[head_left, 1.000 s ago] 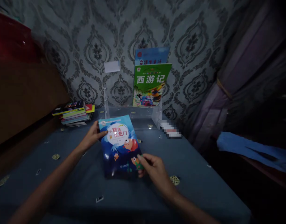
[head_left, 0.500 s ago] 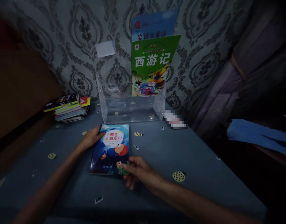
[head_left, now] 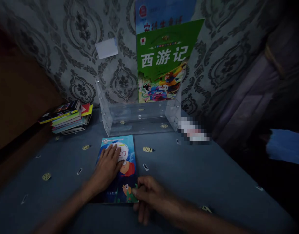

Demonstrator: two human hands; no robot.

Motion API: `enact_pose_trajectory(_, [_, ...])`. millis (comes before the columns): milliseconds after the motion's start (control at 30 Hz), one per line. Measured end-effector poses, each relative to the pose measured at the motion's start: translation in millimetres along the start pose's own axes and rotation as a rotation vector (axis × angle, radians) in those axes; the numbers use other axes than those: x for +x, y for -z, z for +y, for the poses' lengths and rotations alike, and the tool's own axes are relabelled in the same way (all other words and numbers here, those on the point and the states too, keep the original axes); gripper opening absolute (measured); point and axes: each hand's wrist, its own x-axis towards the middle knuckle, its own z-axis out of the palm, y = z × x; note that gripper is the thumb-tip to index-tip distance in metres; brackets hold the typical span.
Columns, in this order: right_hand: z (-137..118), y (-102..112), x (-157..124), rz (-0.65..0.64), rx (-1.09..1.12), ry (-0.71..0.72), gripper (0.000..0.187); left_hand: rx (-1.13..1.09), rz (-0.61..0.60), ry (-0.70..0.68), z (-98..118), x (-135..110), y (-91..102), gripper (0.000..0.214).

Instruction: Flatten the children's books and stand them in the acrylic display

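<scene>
A blue picture book [head_left: 129,148] with red fish on its cover lies face up on the table in front of me. My left hand [head_left: 106,167] rests on the cover, palm down with fingers stretched over the title. At the lower right corner, my right hand [head_left: 149,195] pinches the book, thumb on top and the other fingers at or below the edge. Just beyond the book stands a clear acrylic rack [head_left: 106,122]. A green book [head_left: 161,68] leans upright in it, partly covering a taller blue book [head_left: 164,13].
To the left sits a stack of books [head_left: 68,118]. A white card [head_left: 107,48] shows near the rack's upper left. Right of the rack lies a pixelated item [head_left: 193,130]. A tied curtain [head_left: 256,91] hangs beyond the right edge of the blue-grey tablecloth [head_left: 173,182].
My left hand has moved from the book's upper left edge onto its cover. The right hand keeps hold of the lower right corner. The view has come closer to the rack.
</scene>
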Motion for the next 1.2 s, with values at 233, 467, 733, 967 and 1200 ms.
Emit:
enact_pose_trajectory(233, [-7, 6, 10, -0.043, 0.035, -0.009, 0.049, 0.046, -0.006, 0.018, -6, 6, -4.3, 0.047])
enact_pose_trajectory(467, [-6, 16, 5, -0.154, 0.054, -0.029, 0.045, 0.015, 0.009, -0.003, 2, 10, 10.9, 0.042])
enact_pose_trajectory(733, [-19, 20, -4, -0.135, 0.087, -0.063, 0.022, -0.369, -0.283, -0.214, 36, -22, 61.0, 0.043])
enact_pose_trajectory(967, [-29, 16, -6, -0.088, 0.074, -0.107, 0.024, -0.282, -0.196, -0.168, 44, -46, 61.0, 0.027])
enact_pose_trajectory(1200, [-29, 18, -6, -0.135, 0.132, -0.079, 0.013, -0.258, -0.154, -0.213, 43, -45, 59.7, 0.026])
